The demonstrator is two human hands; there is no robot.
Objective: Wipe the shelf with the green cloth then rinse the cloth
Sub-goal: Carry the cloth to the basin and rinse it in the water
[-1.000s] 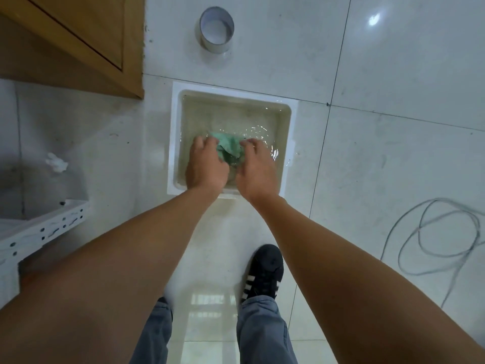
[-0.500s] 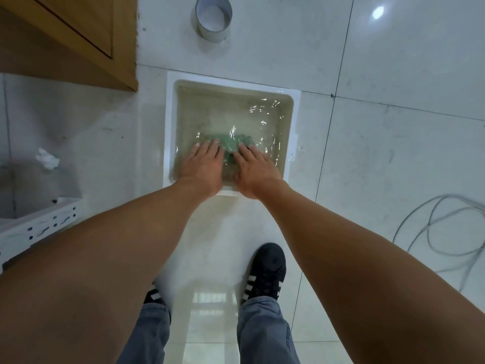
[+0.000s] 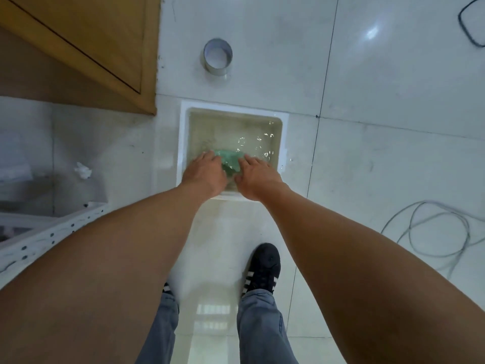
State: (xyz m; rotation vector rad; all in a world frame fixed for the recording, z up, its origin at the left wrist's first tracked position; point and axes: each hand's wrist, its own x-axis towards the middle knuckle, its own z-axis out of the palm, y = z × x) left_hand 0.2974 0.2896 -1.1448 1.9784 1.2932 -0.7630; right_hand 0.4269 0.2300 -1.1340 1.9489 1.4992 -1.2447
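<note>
Cloth under water, both hands on it

Floor tiles (image 3: 393, 179) fill most of your view, pale and glossy. Your forearms reach down from the bottom corners. A wooden cabinet (image 3: 91, 48) is cut off at the upper left, and a white perforated shelf (image 3: 47, 232) runs off the left edge. The square white basin (image 3: 284, 143) sits on the floor, holding rippling water. Your left hand (image 3: 203, 173) and right hand (image 3: 258, 177) lie side by side over its near edge, fingers bent onto the green cloth (image 3: 231, 160), which is bunched between them under the surface. Whether either hand actually grips it, you cannot tell; the palms hide it. A metal ring (image 3: 217, 57) stands beyond the basin, a grey cable (image 3: 433, 232) coils right, and one black shoe (image 3: 263, 266) shows below.
</note>
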